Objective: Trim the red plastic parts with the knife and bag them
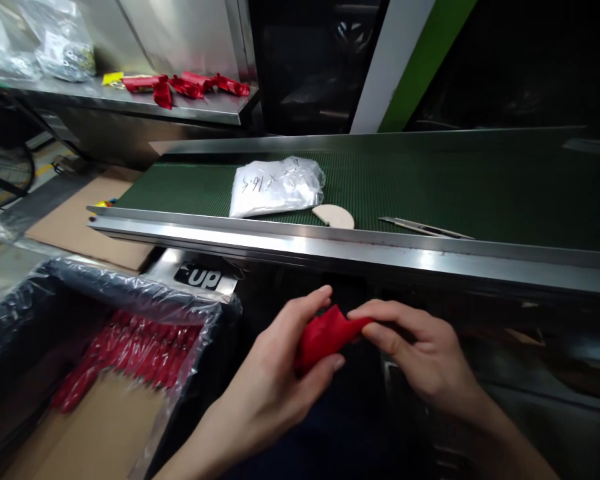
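Note:
My left hand [285, 360] curls around a small red wrapped item [320, 339], with the thumb below and the fingers above. What is inside the red wrapping is hidden. My right hand [425, 350] pinches the item's narrow right end between thumb and fingers. Both hands are in front of the conveyor's metal side rail [310, 243]. On the green belt [380, 180] lie a clear plastic bag [277, 187] with handwriting on it, a pale half-round piece [335, 215] and a slim cutter knife [420, 227].
At lower left, a bin [225, 310] lined with plastic holds rows of red wrapped items [145, 347] and a cardboard sheet [95, 427]. A steel shelf [215, 112] at upper left carries more red pieces [193, 83] and clear bags of small parts [67, 57].

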The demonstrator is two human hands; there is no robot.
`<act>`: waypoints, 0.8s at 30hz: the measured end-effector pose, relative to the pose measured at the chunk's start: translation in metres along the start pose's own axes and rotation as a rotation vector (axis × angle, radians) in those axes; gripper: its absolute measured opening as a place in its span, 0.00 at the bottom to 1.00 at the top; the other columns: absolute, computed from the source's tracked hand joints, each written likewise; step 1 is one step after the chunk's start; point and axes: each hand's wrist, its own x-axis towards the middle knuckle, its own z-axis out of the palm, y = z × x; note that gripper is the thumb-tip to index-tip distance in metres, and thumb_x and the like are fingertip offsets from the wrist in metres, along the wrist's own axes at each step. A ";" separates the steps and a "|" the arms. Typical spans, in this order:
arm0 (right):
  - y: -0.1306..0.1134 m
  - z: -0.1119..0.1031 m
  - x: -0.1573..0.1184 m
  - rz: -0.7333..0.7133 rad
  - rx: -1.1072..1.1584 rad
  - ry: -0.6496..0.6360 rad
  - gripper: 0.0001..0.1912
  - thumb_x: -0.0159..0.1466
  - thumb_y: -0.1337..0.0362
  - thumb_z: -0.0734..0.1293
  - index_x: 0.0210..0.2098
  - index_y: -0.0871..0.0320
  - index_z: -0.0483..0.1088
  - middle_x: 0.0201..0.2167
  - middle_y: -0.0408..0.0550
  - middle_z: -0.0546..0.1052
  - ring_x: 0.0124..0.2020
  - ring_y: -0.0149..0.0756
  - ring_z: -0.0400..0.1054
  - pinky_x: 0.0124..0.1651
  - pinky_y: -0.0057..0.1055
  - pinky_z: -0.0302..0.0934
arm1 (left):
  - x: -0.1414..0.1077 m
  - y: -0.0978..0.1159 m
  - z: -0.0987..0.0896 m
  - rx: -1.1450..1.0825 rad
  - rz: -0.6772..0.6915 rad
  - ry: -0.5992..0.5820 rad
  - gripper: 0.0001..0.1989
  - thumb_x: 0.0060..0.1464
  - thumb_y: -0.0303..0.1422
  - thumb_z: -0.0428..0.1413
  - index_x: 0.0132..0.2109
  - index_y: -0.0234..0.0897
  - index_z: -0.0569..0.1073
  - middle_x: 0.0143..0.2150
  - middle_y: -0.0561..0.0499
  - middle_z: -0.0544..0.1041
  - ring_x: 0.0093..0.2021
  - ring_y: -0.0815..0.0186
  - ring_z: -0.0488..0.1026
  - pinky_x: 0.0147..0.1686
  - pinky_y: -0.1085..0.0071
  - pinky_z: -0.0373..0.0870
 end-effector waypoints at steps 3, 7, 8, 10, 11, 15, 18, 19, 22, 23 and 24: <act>0.008 -0.021 0.029 -0.036 -0.327 0.100 0.12 0.69 0.57 0.63 0.46 0.50 0.76 0.36 0.43 0.81 0.36 0.32 0.76 0.39 0.27 0.71 | 0.003 0.001 0.005 -0.380 -0.204 -0.052 0.23 0.60 0.35 0.58 0.61 0.52 0.65 0.47 0.51 0.73 0.38 0.68 0.74 0.39 0.73 0.72; 0.047 -0.084 0.090 0.107 -0.773 0.312 0.17 0.67 0.55 0.63 0.50 0.57 0.75 0.48 0.54 0.78 0.44 0.41 0.72 0.48 0.42 0.63 | -0.001 -0.002 0.005 -0.827 -0.327 -0.037 0.24 0.58 0.34 0.59 0.60 0.49 0.63 0.39 0.53 0.69 0.27 0.71 0.71 0.25 0.74 0.70; 0.061 -0.101 0.105 0.175 -0.843 0.264 0.17 0.65 0.55 0.66 0.48 0.58 0.77 0.47 0.56 0.78 0.42 0.44 0.72 0.45 0.45 0.61 | -0.003 -0.003 0.004 -0.898 -0.337 -0.020 0.23 0.58 0.33 0.59 0.59 0.48 0.64 0.38 0.53 0.69 0.27 0.70 0.70 0.25 0.74 0.70; 0.086 -0.129 0.131 0.311 -0.940 0.130 0.16 0.54 0.54 0.74 0.35 0.59 0.81 0.36 0.57 0.80 0.31 0.40 0.69 0.37 0.43 0.59 | -0.008 -0.003 0.002 -1.010 -0.358 0.007 0.21 0.58 0.32 0.58 0.57 0.47 0.64 0.39 0.53 0.68 0.27 0.71 0.69 0.24 0.75 0.68; 0.097 -0.139 0.141 0.357 -0.972 0.065 0.17 0.50 0.52 0.77 0.31 0.58 0.81 0.33 0.55 0.80 0.27 0.36 0.66 0.34 0.41 0.57 | -0.009 -0.002 0.001 -1.054 -0.363 0.020 0.21 0.58 0.31 0.58 0.57 0.46 0.64 0.39 0.52 0.68 0.27 0.71 0.69 0.24 0.75 0.67; 0.119 -0.152 0.155 0.434 -1.070 -0.059 0.22 0.45 0.48 0.78 0.35 0.56 0.82 0.31 0.51 0.80 0.23 0.27 0.59 0.32 0.36 0.53 | -0.014 -0.004 -0.001 -1.188 -0.355 0.067 0.18 0.60 0.31 0.56 0.56 0.44 0.64 0.40 0.51 0.68 0.29 0.71 0.66 0.26 0.75 0.66; 0.115 -0.149 0.151 0.438 -1.098 -0.107 0.26 0.49 0.43 0.73 0.37 0.56 0.82 0.35 0.50 0.80 0.26 0.27 0.62 0.32 0.35 0.53 | -0.016 -0.007 -0.004 -1.261 -0.364 0.140 0.14 0.64 0.34 0.52 0.56 0.43 0.64 0.39 0.50 0.68 0.30 0.71 0.65 0.27 0.75 0.64; 0.111 -0.148 0.149 0.445 -1.099 -0.124 0.27 0.48 0.42 0.72 0.37 0.56 0.82 0.36 0.49 0.80 0.27 0.27 0.64 0.32 0.34 0.53 | -0.017 -0.008 -0.006 -1.269 -0.367 0.166 0.14 0.64 0.35 0.51 0.55 0.43 0.64 0.39 0.50 0.68 0.30 0.71 0.65 0.28 0.75 0.64; 0.099 -0.146 0.146 0.470 -1.110 -0.145 0.28 0.44 0.40 0.71 0.33 0.55 0.82 0.33 0.46 0.81 0.26 0.25 0.65 0.31 0.33 0.52 | -0.019 -0.011 -0.010 -1.257 -0.378 0.220 0.13 0.65 0.35 0.51 0.55 0.42 0.64 0.39 0.50 0.67 0.31 0.70 0.65 0.28 0.74 0.64; 0.096 -0.145 0.145 0.465 -1.117 -0.138 0.26 0.45 0.40 0.72 0.32 0.55 0.81 0.31 0.45 0.80 0.25 0.25 0.65 0.30 0.32 0.52 | -0.019 -0.011 -0.011 -1.255 -0.381 0.231 0.12 0.64 0.34 0.51 0.54 0.42 0.64 0.39 0.50 0.67 0.31 0.70 0.65 0.28 0.74 0.64; 0.092 -0.142 0.143 0.448 -1.129 -0.117 0.24 0.48 0.41 0.72 0.33 0.55 0.81 0.30 0.45 0.80 0.26 0.26 0.66 0.29 0.32 0.52 | -0.019 -0.012 -0.012 -1.259 -0.384 0.240 0.12 0.64 0.34 0.51 0.54 0.41 0.64 0.39 0.50 0.67 0.31 0.70 0.65 0.28 0.74 0.64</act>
